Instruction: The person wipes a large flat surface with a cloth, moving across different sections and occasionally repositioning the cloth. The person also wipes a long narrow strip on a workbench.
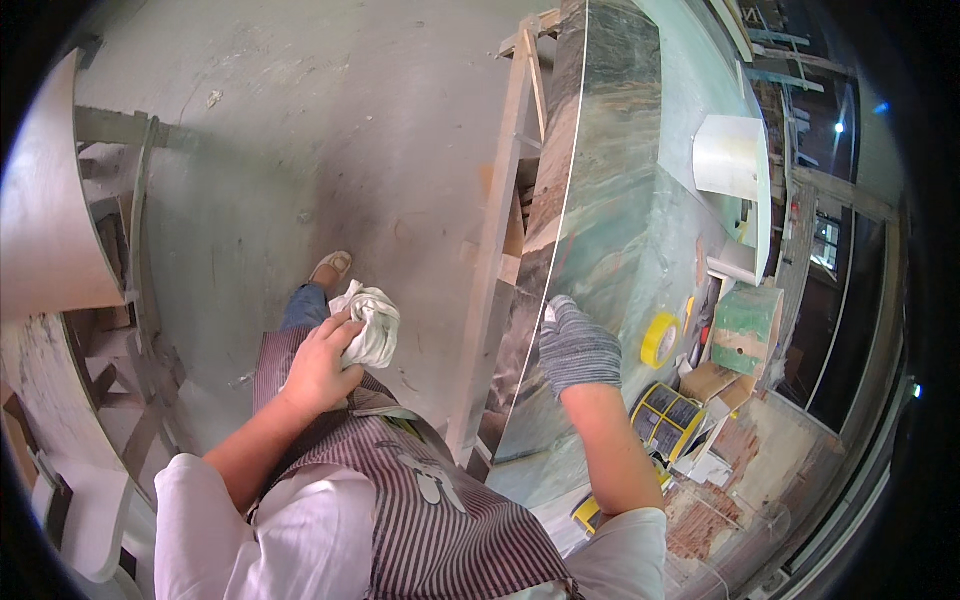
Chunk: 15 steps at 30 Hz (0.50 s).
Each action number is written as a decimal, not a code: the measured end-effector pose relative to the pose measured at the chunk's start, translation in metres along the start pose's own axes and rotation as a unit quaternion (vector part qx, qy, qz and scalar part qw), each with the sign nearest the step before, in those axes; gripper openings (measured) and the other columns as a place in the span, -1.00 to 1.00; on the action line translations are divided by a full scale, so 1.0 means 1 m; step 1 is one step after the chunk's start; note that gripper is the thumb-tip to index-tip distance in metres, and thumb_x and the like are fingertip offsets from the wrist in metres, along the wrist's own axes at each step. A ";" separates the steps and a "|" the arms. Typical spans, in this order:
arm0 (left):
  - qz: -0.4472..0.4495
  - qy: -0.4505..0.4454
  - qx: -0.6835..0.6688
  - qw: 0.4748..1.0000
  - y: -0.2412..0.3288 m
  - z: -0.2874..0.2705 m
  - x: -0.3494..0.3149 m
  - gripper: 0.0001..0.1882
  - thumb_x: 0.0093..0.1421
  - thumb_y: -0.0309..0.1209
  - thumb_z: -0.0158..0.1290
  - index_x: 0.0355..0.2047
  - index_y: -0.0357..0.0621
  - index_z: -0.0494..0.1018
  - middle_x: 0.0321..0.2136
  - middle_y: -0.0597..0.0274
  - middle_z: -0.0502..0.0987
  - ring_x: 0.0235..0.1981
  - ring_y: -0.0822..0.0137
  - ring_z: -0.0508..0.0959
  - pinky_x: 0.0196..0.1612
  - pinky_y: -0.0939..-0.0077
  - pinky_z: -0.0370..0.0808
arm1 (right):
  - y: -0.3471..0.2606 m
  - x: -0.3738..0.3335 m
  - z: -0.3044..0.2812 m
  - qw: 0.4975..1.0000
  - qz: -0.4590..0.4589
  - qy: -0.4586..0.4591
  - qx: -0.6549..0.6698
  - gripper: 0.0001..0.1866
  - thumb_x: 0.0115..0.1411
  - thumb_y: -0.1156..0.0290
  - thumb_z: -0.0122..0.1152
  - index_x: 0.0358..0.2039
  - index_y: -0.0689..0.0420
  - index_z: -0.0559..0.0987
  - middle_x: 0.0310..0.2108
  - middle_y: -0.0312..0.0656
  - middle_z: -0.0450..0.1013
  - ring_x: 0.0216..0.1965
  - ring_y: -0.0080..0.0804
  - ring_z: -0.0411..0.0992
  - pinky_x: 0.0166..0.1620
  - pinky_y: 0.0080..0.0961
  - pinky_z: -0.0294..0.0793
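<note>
My left hand (pixel 322 362), bare, is closed around a bunched white cloth (pixel 372 325) in front of my apron. My right hand (pixel 578 346) wears a grey striped knit glove. Its fingers are curled in at the near edge of a glossy slab with a green, grey and brown marble pattern (pixel 625 230). A small whitish bit shows by the gloved fingertips; I cannot make out what it is. The slab's long edge shows as a thin pale line running away from me.
Right of the slab are a yellow tape roll (pixel 660 340), a black-and-yellow drum-shaped item (pixel 667 420) and a green block (pixel 746 330). A wooden frame (pixel 497 240) stands under the slab's left side. A curved pale panel (pixel 50 220) leans at far left.
</note>
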<state>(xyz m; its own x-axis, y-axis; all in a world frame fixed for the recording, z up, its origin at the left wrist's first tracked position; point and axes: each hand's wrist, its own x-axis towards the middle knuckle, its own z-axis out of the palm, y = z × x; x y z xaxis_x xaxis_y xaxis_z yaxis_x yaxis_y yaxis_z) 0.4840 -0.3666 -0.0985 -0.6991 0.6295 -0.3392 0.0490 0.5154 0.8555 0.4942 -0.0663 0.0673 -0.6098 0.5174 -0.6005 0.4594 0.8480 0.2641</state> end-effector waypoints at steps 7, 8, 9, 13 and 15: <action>-0.003 0.012 -0.005 1.000 -0.008 0.018 -0.037 -0.39 -0.11 -0.46 0.15 0.05 -0.21 0.43 0.15 -0.08 0.38 0.10 -0.13 0.43 0.17 0.15 0.39 | -0.011 -0.002 -0.003 0.993 -0.035 0.000 -0.113 -0.79 0.26 0.39 -0.04 -0.16 0.15 0.49 -0.31 0.12 0.58 -0.21 0.09 0.58 -0.14 0.01 0.52; -0.003 0.013 -0.004 1.000 -0.008 0.021 -0.043 -0.39 -0.11 -0.46 0.15 0.06 -0.22 0.43 0.15 -0.09 0.38 0.10 -0.13 0.43 0.17 0.15 0.39 | -0.012 -0.002 -0.003 0.992 -0.031 -0.009 -0.122 -0.79 0.26 0.40 -0.04 -0.15 0.16 0.49 -0.31 0.12 0.58 -0.21 0.09 0.58 -0.14 0.01 0.52; -0.002 0.015 -0.004 1.000 -0.009 0.024 -0.047 -0.38 -0.12 -0.47 0.15 0.06 -0.22 0.43 0.15 -0.09 0.38 0.10 -0.13 0.43 0.17 0.15 0.39 | -0.013 -0.002 -0.003 0.992 -0.028 -0.013 -0.124 -0.78 0.25 0.38 -0.04 -0.16 0.16 0.49 -0.31 0.13 0.58 -0.21 0.10 0.57 -0.14 0.02 0.51; -0.007 0.021 -0.014 1.000 -0.012 0.033 -0.066 -0.38 -0.12 -0.48 0.16 0.06 -0.23 0.42 0.15 -0.11 0.38 0.11 -0.13 0.43 0.17 0.16 0.39 | -0.013 -0.007 0.001 0.990 -0.026 -0.017 -0.137 -0.78 0.24 0.37 -0.03 -0.17 0.15 0.50 -0.30 0.14 0.57 -0.20 0.11 0.56 -0.14 0.01 0.49; -0.013 0.028 -0.020 0.999 -0.015 0.038 -0.075 -0.38 -0.12 -0.48 0.16 0.06 -0.24 0.42 0.14 -0.11 0.39 0.12 -0.13 0.42 0.18 0.16 0.38 | -0.014 -0.013 0.005 0.989 -0.026 -0.018 -0.145 -0.79 0.24 0.39 -0.02 -0.16 0.15 0.50 -0.30 0.14 0.57 -0.19 0.11 0.57 -0.13 0.01 0.50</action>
<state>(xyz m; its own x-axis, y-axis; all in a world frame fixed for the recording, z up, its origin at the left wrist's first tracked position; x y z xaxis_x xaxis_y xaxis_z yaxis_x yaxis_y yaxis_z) 0.5625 -0.3997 -0.1011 -0.7382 0.5823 -0.3406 0.0018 0.5066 0.8622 0.4992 -0.0852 0.0672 -0.6023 0.4716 -0.6441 0.2192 0.8735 0.4346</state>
